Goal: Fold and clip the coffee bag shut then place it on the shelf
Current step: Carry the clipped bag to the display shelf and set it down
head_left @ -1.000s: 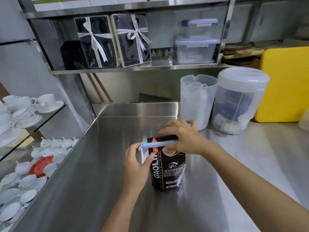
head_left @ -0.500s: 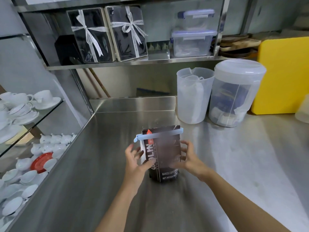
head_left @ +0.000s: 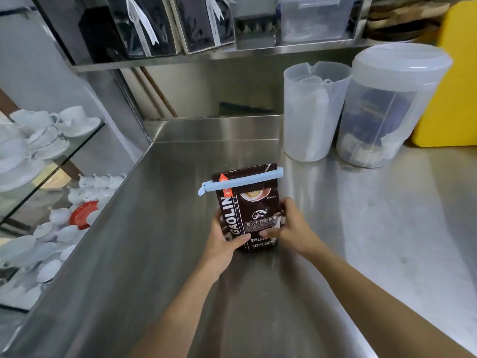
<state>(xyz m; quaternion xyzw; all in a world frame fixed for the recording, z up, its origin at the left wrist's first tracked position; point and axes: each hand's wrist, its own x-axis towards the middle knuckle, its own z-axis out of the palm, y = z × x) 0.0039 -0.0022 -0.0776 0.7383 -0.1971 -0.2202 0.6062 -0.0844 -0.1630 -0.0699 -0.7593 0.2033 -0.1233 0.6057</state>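
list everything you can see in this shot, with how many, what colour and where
coffee bag: one, dark brown with white print, upright on the counter, centre
bag clip: one, light blue, clamped across the bag's folded top
counter: one, stainless steel, fills the lower frame
shelf: one, steel, above the back of the counter
gift boxes: two, black with white ribbon, on the shelf
clear storage box: at least one, on the shelf, right of the gift boxes
pitcher: one, translucent, back of the counter
lidded jar: one, translucent, right of the pitcher
yellow board: one, far right
cups and saucers: many, white, glass shelves at left
red saucer: one, lower left shelf
left hand: holds the bag's left side
right hand: holds the bag's right side
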